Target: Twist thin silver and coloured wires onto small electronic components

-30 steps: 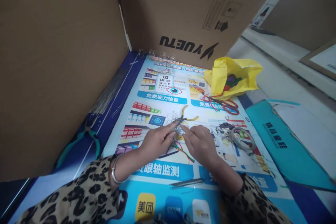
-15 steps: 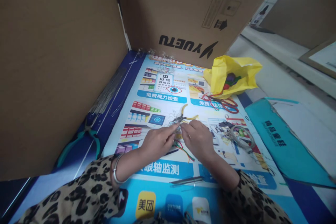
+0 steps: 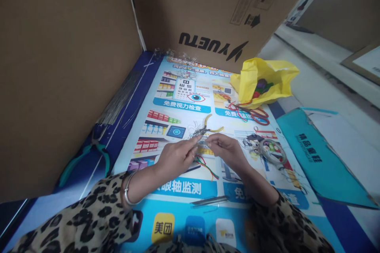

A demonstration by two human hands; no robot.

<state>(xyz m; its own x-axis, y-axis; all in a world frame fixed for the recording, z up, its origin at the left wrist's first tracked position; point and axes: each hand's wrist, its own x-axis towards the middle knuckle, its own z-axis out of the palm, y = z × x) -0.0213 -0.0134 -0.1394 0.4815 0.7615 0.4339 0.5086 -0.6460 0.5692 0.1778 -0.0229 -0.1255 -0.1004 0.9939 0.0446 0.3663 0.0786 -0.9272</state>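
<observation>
My left hand is closed in a pinch on a thin wire, a ring on one finger. Just to its right, my right hand also pinches the wire, its fingertips a small gap away from the left ones. Right behind the fingers lie pliers with yellow handles, among a tangle of thin silvery wires. Red, green and yellow cords trail out below the left hand. What the fingertips cover is too small to make out.
Tall cardboard walls the back and left. Teal-handled pliers and a bundle of straight wires lie left. To the right are a yellow bag, red-handled scissors, a wire coil and a teal box lid. Thin rods lie in front.
My right hand has drawn a little to the right, opening a small gap between the fingertips. The left hand stays nearly in place. The view has shifted slightly.
</observation>
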